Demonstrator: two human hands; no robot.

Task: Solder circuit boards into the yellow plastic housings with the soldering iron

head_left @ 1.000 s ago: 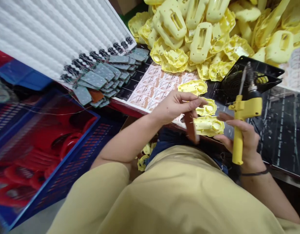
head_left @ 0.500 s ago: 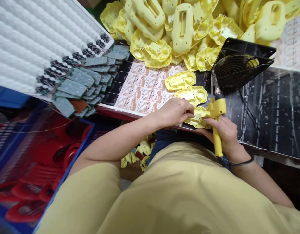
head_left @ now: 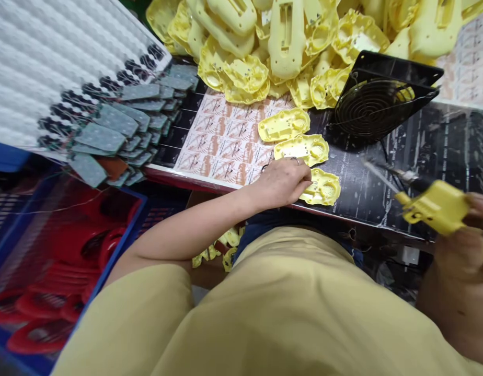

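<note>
My right hand (head_left: 461, 250) grips a yellow soldering gun (head_left: 441, 206) at the right, its metal tip pointing left over the table and smeared by motion. At the table's front edge lies a yellow plastic shell half (head_left: 325, 188), inner side up. My left hand (head_left: 284, 180) rests over this shell's left end with fingers pinched together; what they hold is hidden. Just behind the hand lie a second yellow shell half (head_left: 304, 148) and a third shell half (head_left: 284, 125), both with their insides facing up.
A heap of yellow shells (head_left: 245, 78) covers the back of the table. A black fan (head_left: 375, 104) stands at back right. Wired green circuit boards (head_left: 104, 136) are piled at left by white foam sheeting (head_left: 69, 62). Below left, a blue crate (head_left: 124, 230) holds red parts (head_left: 75, 245).
My right hand has carried the soldering gun off the front shell, away to the right. My left hand has stayed at the shell's left end, and the view has shifted slightly.
</note>
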